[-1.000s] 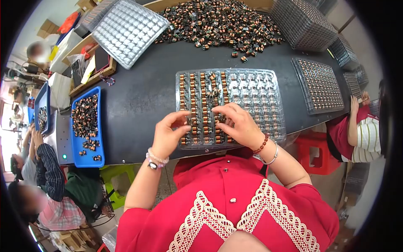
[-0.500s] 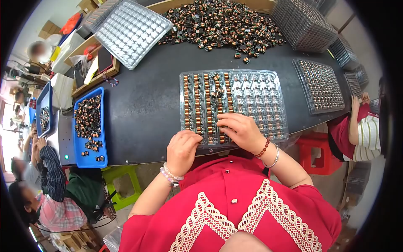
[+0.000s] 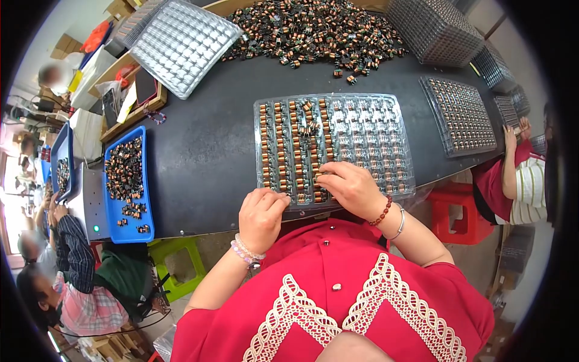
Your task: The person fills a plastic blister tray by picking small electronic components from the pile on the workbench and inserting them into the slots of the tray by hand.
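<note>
Here's the left hand point(image 3: 263, 218), fingers curled down at the near edge of the clear tray point(image 3: 335, 151) on the dark counter point(image 3: 199, 139); whether it grips anything, I can't tell. The right hand point(image 3: 351, 188) pinches in over the tray's filled rows, its fingertips among the copper coils point(image 3: 281, 148), any grip unclear. Beyond the tray lies the big coil pile point(image 3: 313, 30).

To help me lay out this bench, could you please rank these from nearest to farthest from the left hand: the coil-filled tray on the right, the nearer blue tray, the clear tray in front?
From the left hand:
1. Clear tray in front: at the fingers.
2. Nearer blue tray: left side.
3. Coil-filled tray: far right.
</note>
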`<state>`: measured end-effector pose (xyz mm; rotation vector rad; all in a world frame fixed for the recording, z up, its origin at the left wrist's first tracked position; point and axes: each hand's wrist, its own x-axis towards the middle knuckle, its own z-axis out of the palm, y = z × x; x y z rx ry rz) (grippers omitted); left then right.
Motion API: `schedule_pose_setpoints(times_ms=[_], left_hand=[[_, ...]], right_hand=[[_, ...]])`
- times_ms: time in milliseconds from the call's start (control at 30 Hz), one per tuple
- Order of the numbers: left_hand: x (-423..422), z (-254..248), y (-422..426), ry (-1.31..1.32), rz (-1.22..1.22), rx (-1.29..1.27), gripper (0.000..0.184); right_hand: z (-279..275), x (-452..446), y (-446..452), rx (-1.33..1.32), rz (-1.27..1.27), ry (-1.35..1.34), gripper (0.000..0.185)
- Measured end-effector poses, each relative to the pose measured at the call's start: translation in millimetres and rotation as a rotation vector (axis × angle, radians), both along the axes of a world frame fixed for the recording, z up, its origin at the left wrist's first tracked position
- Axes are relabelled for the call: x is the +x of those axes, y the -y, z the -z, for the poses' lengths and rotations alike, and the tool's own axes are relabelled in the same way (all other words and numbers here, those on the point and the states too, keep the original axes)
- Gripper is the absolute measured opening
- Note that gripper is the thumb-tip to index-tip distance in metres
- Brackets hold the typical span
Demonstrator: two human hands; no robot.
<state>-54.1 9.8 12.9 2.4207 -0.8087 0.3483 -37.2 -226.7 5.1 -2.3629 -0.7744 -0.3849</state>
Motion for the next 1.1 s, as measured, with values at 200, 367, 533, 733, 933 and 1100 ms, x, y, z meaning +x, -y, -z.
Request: schedule_pose_setpoints(times_ms=[200,367,533,733,933,1100], left_hand=[[-2,2,-1,-0.002,0.017,0.039,0.014],[2,5,-9,-0.099,-0.014,-0.110,0.018],[8,0,-12,-0.084,-0.101,-0.184,0.016],[10,2,-12,-0.085,-0.124,-0.201,0.016],[16,8,-16,-0.115,-0.250,-0.287,0.020],[52,23,-25,-0.230,-0.448,-0.345,0.028]], right_hand=[[0,-8,-18,0.158,-0.096,-0.045,0.012],[14,-11,-30,0.135,-0.093,-0.047,0.012],[18,-11,-31,0.130,-0.090,-0.004,0.012],[17,-15,-31,0.081,-0.122,0.003,0.012],[5,-18,-27,0.114,-0.137,-0.060,0.017],[-52,-4,39,0.177,0.399,-0.072,0.027]])
